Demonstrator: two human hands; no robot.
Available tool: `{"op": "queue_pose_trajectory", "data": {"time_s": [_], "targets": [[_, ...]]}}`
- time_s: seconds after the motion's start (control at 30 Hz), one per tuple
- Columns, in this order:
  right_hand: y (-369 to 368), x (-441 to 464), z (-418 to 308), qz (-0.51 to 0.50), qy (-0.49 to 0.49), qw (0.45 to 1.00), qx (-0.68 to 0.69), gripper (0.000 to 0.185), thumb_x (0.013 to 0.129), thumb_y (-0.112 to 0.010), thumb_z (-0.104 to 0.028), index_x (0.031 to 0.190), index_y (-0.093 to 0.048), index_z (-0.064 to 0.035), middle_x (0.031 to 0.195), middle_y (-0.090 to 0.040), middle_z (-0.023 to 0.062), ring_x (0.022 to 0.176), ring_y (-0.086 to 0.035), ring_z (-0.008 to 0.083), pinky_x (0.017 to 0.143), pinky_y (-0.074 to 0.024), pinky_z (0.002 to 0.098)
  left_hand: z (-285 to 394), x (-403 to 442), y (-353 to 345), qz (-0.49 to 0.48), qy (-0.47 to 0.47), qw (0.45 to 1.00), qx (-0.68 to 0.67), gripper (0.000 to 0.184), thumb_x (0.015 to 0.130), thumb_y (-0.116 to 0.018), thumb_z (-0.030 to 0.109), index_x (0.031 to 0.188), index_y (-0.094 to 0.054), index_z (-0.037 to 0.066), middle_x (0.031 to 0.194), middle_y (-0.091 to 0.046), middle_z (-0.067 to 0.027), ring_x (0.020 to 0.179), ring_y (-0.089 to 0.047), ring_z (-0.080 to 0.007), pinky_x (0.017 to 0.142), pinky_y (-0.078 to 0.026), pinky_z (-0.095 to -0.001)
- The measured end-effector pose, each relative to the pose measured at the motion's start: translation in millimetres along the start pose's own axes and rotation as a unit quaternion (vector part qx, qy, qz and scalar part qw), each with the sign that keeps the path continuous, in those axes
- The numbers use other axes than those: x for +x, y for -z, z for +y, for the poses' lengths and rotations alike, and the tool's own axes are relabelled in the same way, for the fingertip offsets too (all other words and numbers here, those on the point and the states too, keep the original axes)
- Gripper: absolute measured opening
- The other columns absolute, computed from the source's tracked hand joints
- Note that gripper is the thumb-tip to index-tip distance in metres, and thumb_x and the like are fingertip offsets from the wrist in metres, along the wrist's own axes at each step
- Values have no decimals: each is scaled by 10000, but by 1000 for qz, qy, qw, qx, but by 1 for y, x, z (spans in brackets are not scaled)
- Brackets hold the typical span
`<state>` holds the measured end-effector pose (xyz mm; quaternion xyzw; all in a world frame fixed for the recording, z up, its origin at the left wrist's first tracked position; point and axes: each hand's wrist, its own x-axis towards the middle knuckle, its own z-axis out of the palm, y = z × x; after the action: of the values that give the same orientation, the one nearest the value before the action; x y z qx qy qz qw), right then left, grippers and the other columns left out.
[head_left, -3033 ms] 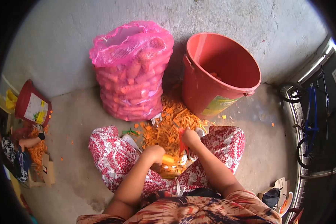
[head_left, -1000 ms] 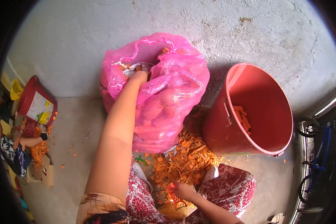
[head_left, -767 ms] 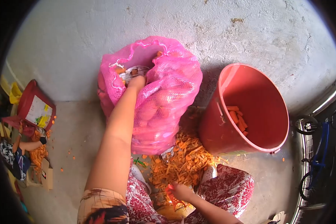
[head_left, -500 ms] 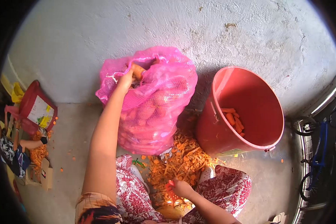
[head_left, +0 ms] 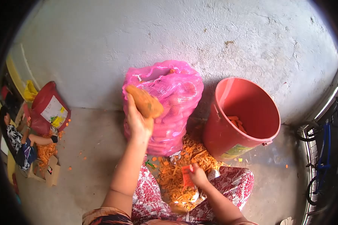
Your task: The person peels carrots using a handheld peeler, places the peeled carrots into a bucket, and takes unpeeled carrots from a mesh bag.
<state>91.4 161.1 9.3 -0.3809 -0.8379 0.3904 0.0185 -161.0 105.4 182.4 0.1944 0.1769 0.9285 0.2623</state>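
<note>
My left hand (head_left: 139,122) is closed round a large unpeeled carrot (head_left: 144,102), held up in front of the pink mesh sack (head_left: 176,101). More carrots show through the mesh. My right hand (head_left: 198,175) grips a red peeler (head_left: 187,176) low over the heap of orange peelings (head_left: 176,180) between my legs. To the right of the sack stands a tall red bucket (head_left: 225,138) with several peeled carrots (head_left: 236,123) at its bottom.
At the far left another person (head_left: 17,138) sits beside a second red bucket (head_left: 50,108), more peelings (head_left: 45,153) and a cardboard box (head_left: 52,171). A grey wall (head_left: 101,48) rises behind the sack. A blue bicycle (head_left: 323,153) stands at the right.
My left hand has come out of the sack with the carrot and moved down towards me. My right hand has shifted slightly right and up with the peeler. The view has shifted.
</note>
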Motion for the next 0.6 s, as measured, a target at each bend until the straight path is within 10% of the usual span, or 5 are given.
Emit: {"op": "queue_pose_trajectory", "data": {"time_s": [0.17,0.37,0.6], "targets": [[7,14,32,238,63,931,270,144,777,-545,-144,833,-467,-36,600,-499,56,529,-498,194,504,-408,328,-27,-91,26,112,370,892,-236,337,798,-490,395,914,-495,79,847,-536,-95,768,-539,-234,656,-456,-395],[90,-29,-60,195,46,811,550,157,762,-592,-121,879,-540,-32,685,-543,-6,572,-501,76,506,-399,211,-60,-188,42,125,414,888,-157,270,838,-446,328,971,-506,100,900,-554,-78,810,-542,-248,737,-432,-442],[86,-73,-110,100,121,877,454,154,815,-551,-144,923,-547,-35,741,-563,1,627,-507,64,571,-423,207,-47,-220,0,66,466,877,-96,281,852,-417,334,1022,-523,137,865,-594,-17,738,-575,-168,556,-473,-346]]}}
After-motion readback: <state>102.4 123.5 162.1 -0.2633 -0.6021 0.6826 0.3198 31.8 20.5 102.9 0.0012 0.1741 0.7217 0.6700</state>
